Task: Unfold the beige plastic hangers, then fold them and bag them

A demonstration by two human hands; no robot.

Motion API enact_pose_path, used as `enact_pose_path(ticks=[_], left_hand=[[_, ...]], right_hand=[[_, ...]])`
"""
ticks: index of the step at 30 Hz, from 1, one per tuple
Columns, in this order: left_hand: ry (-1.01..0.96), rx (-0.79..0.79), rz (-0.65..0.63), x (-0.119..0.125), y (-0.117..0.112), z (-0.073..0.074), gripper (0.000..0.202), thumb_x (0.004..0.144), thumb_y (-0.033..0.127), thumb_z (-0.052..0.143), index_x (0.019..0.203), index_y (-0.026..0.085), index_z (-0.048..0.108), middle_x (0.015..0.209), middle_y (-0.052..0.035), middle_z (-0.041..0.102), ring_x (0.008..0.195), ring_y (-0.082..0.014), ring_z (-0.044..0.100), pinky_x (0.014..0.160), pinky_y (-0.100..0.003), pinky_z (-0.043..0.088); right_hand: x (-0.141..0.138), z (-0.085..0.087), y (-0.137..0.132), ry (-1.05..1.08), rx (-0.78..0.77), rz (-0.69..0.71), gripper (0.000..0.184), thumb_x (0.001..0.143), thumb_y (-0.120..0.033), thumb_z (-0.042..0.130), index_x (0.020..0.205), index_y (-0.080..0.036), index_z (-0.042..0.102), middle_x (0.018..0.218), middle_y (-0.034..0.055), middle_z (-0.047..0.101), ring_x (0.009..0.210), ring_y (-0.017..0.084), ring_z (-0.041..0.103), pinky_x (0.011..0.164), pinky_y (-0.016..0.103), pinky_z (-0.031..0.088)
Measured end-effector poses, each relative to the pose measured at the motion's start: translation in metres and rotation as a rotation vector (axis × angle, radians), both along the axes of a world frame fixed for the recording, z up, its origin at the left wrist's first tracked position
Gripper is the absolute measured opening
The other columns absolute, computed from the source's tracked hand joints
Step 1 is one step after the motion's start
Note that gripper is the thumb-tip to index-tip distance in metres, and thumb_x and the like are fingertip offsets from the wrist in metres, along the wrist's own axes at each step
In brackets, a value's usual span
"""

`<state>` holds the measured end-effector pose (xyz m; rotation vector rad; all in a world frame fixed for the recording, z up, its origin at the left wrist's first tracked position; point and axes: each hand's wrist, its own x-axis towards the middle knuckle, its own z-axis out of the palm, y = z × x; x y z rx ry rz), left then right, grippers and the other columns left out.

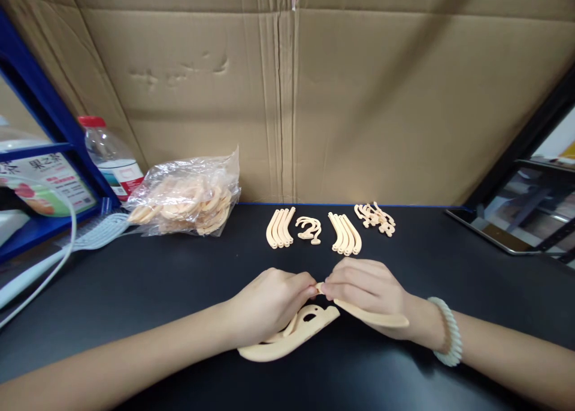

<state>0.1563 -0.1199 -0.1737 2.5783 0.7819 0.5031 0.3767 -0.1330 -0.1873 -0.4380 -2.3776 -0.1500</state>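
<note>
My left hand [276, 300] and my right hand [371, 288] meet low over the black table, fingertips pinched around a small beige piece [319, 288]. Under the left fingers is a larger curved beige plastic part [287, 344] with a slot near one end; the hand hides some of it. A long curved beige strip [371, 314] projects from beneath my right hand toward the wrist. How these beige parts join is covered by the fingers. Both hands are closed.
Beyond the hands lie curved beige bars in two groups [280, 227] [345, 233], with hooked pieces [309, 229] [375, 218] beside them. A clear bag of beige parts [193, 198], a hairbrush [101, 230] and a bottle [112, 159] stand left. A tablet-like object [489, 231] is right.
</note>
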Motion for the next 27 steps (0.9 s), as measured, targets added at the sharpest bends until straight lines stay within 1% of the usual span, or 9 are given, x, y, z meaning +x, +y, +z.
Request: enact_pose_path(ticks=[4,8,14,16,18,20,23,25,27], left_hand=[[0.033,0.022,-0.021,0.0,0.0,0.0,0.031,0.099,0.021,0.034,0.079,0.016,0.058,0.062,-0.0008,0.057,0.05,-0.0132,0.051,0.049,-0.021,0.037],[0.025,0.011,-0.026,0.001,0.001,0.001,0.034,0.099,0.023,0.033,0.076,0.017,0.056,0.061,0.0,0.054,0.049,-0.0124,0.047,0.048,-0.022,0.034],[-0.065,-0.202,-0.051,0.002,0.001,0.005,0.035,0.099,0.029,0.034,0.076,0.017,0.057,0.06,0.0013,0.052,0.052,-0.0119,0.049,0.052,-0.021,0.038],[-0.133,-0.359,-0.023,0.001,0.004,0.004,0.036,0.099,0.035,0.035,0.077,0.017,0.057,0.06,0.001,0.055,0.052,-0.0115,0.05,0.051,-0.021,0.038],[-0.271,-0.618,0.013,0.0,0.01,0.0,0.036,0.097,0.044,0.039,0.082,0.017,0.058,0.061,0.0005,0.058,0.046,-0.0105,0.05,0.046,-0.02,0.037],[-0.449,-0.888,0.026,-0.002,0.018,-0.004,0.035,0.091,0.049,0.05,0.089,0.015,0.058,0.064,-0.0022,0.063,0.043,-0.0108,0.053,0.043,-0.02,0.039],[-0.67,-1.102,0.025,-0.004,0.03,-0.006,0.029,0.085,0.039,0.063,0.095,0.012,0.064,0.076,-0.0086,0.071,0.054,-0.0138,0.063,0.055,-0.023,0.049],[-0.778,-1.188,0.085,-0.006,0.036,-0.005,0.021,0.086,0.03,0.064,0.095,0.011,0.067,0.083,-0.011,0.074,0.064,-0.0152,0.066,0.066,-0.024,0.053],[-0.854,-1.26,0.185,-0.006,0.038,-0.002,0.015,0.088,0.023,0.063,0.096,0.011,0.068,0.089,-0.0124,0.075,0.071,-0.0169,0.069,0.075,-0.027,0.055]], right_hand=[[0.0,0.009,-0.002,-0.169,0.222,-0.023,0.029,0.094,-0.009,0.042,0.087,-0.02,0.068,0.075,0.0057,0.069,0.071,0.019,0.062,0.062,0.033,0.054],[-0.001,0.016,-0.005,-0.253,0.281,0.026,0.032,0.091,-0.007,0.04,0.078,-0.018,0.067,0.075,0.0087,0.07,0.067,0.021,0.062,0.056,0.035,0.055],[-0.006,0.016,-0.012,-0.208,0.35,0.175,0.024,0.088,-0.01,0.05,0.075,-0.021,0.066,0.079,0.0073,0.071,0.071,0.021,0.063,0.055,0.034,0.055],[-0.004,0.02,-0.01,-0.075,0.235,0.105,0.024,0.09,-0.008,0.046,0.087,-0.02,0.066,0.081,0.0076,0.07,0.074,0.021,0.063,0.061,0.034,0.056],[0.003,0.028,-0.002,0.102,0.065,-0.052,0.027,0.092,-0.008,0.041,0.097,-0.021,0.064,0.086,0.0071,0.069,0.081,0.02,0.063,0.07,0.036,0.055],[0.019,0.037,0.013,0.244,-0.085,-0.251,0.024,0.092,-0.01,0.042,0.092,-0.022,0.063,0.088,0.0067,0.066,0.084,0.02,0.063,0.075,0.037,0.053],[0.056,0.048,0.043,0.3,-0.342,-0.49,0.016,0.09,-0.021,0.05,0.081,-0.019,0.063,0.085,0.0069,0.065,0.077,0.02,0.063,0.069,0.035,0.053],[0.084,0.049,0.062,0.276,-0.544,-0.611,0.014,0.087,-0.025,0.055,0.095,-0.017,0.063,0.079,0.0049,0.066,0.07,0.02,0.064,0.063,0.032,0.052],[0.106,0.044,0.079,0.261,-0.593,-0.734,0.026,0.081,-0.021,0.059,0.106,-0.015,0.061,0.072,0.0023,0.065,0.067,0.019,0.063,0.065,0.03,0.051]])
